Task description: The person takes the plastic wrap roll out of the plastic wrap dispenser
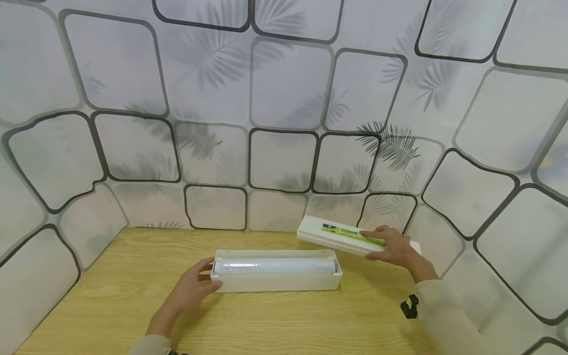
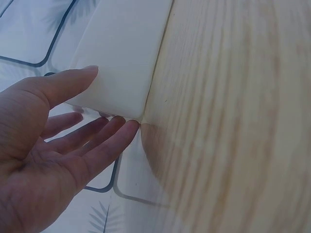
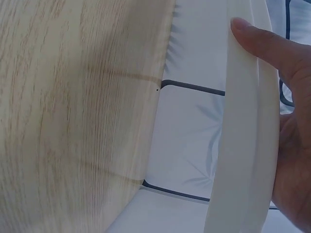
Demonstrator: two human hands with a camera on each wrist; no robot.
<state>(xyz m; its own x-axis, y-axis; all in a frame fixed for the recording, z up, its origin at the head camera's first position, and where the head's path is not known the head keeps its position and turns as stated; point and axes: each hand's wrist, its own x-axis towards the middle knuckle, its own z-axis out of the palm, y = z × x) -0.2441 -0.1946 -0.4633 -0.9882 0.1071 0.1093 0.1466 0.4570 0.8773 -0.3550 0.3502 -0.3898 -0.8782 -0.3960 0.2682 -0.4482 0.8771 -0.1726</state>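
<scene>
A long white cling film box (image 1: 284, 282) sits uncovered on the table, with a shiny roll of cling film (image 1: 275, 266) lying inside it. At the box's left end is my left hand (image 1: 192, 285), thumb on the front wall and fingers against the end. The left wrist view shows that thumb and the fingertips touching the white box (image 2: 121, 53). My right hand (image 1: 392, 246) grips the white lid (image 1: 319, 229), which bears a green and yellow label, and holds it tilted above the table, behind and right of the box. In the right wrist view the thumb presses the lid's side (image 3: 243, 121).
The wood-grain table (image 1: 248, 325) runs back to a wall (image 1: 284, 84) patterned with rounded squares and leaves, which also closes in both sides. A small black device (image 1: 409, 306) is at the right sleeve.
</scene>
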